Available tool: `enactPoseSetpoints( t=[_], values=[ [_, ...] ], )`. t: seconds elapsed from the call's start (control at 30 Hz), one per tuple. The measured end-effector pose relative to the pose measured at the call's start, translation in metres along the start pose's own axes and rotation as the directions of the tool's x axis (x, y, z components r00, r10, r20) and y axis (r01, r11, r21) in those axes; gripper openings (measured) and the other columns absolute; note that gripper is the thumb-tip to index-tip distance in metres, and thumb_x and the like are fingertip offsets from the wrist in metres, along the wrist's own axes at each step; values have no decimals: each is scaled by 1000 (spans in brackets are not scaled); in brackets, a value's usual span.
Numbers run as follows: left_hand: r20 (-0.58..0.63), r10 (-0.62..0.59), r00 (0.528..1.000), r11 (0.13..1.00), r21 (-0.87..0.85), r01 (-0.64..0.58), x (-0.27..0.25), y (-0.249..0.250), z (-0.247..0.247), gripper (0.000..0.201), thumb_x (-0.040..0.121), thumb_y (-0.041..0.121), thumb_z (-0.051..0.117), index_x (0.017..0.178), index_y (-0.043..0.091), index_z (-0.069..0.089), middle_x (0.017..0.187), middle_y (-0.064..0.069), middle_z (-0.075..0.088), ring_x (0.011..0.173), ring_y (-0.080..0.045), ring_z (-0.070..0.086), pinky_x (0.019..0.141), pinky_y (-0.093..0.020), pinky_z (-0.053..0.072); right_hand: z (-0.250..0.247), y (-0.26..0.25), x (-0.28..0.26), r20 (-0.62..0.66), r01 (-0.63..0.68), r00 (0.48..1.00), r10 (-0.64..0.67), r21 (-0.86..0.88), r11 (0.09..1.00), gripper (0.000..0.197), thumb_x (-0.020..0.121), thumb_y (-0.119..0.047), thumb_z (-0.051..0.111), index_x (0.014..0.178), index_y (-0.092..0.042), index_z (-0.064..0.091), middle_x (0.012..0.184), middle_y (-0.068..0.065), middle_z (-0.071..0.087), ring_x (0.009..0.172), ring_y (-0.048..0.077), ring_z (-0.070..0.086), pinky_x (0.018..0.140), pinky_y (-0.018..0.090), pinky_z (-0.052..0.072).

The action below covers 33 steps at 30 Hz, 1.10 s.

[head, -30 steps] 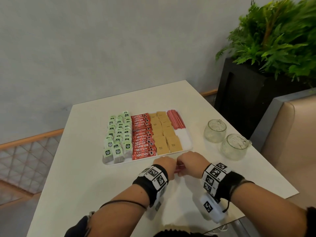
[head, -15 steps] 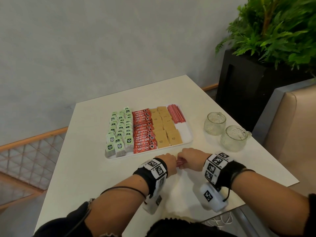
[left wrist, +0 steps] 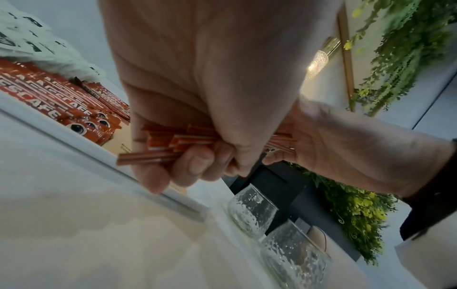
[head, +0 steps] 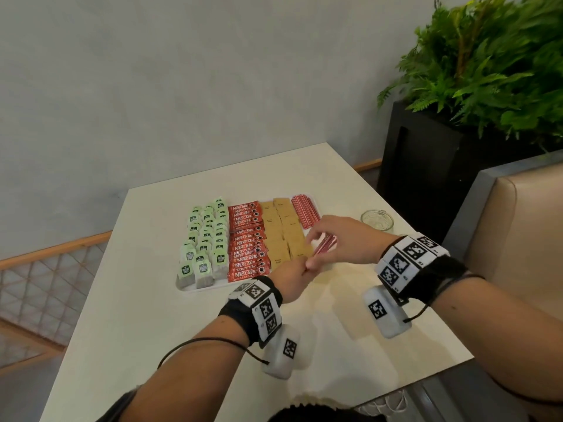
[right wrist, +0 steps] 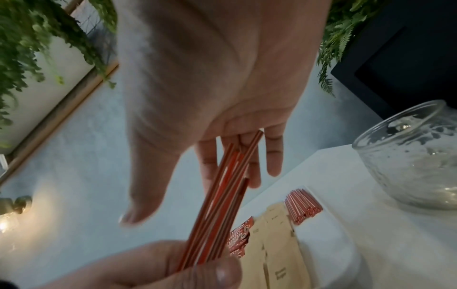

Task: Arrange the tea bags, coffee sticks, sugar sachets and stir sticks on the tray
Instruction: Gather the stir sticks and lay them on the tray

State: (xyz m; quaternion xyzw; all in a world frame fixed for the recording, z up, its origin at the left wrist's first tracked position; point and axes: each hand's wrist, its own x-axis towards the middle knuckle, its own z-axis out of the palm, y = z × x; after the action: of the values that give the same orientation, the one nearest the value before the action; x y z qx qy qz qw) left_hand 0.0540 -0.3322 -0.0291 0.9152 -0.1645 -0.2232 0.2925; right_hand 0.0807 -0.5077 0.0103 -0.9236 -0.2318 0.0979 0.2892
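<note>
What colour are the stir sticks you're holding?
The stir sticks are red with thin pale stripes along their length, clearest in the right wrist view.

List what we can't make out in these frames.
- Second glass: in the head view the right hand and wrist hide it; only one glass shows.
- Bundle of stir sticks: count unreadable; left hand covers its middle in the left wrist view.
- Sugar sachets: print too small in the head view.
- Tray: near right corner hidden by both hands.

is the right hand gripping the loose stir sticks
No, the right hand has straight fingers beside the stir sticks; the left hand grips them.
</note>
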Motion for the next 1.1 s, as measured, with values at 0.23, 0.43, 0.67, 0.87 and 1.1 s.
enactPoseSetpoints(
  t=[0.23,0.43,0.67,0.87,1.1],
  values=[
    [73,-62,995,989,-133,71,1,8,6,28,103,40,40,86,19,45,73,3,48,57,-14,48,53,-28,44,11,-7,5,-9,-127,990,144,417,900,54,89,-64,42,109,-20,66,101,1,69,95,15,66,98,40,48],
    [-8,-129,992,740,-667,91,6,14,-2,19,104,29,41,93,16,50,66,2,40,50,-9,41,57,-31,50,10,-5,2,-215,-11,972,100,379,926,66,80,-54,69,138,-37,44,140,-10,46,125,2,44,103,22,34],
    [81,-277,957,-33,-997,75,1,15,-33,30,102,31,48,75,17,46,48,7,33,37,-6,35,37,-17,37,27,-9,-8,-57,107,993,-100,120,987,117,56,-51,88,151,-38,21,151,-19,20,137,-4,17,112,20,18],
    [130,-284,950,-85,-990,110,5,18,-33,31,101,31,49,74,16,48,47,7,34,35,-5,35,34,-16,35,29,-13,-3,-205,144,974,-98,221,965,104,56,-41,91,144,-36,37,138,-19,34,130,-5,32,111,18,29],
    [87,-274,958,-44,-996,78,6,25,-35,30,101,27,51,74,14,46,48,6,32,37,-6,33,35,-16,33,30,-14,8,-306,199,944,-127,217,956,101,51,-49,90,139,-42,41,131,-24,34,129,-1,37,113,34,33]
  ],
)
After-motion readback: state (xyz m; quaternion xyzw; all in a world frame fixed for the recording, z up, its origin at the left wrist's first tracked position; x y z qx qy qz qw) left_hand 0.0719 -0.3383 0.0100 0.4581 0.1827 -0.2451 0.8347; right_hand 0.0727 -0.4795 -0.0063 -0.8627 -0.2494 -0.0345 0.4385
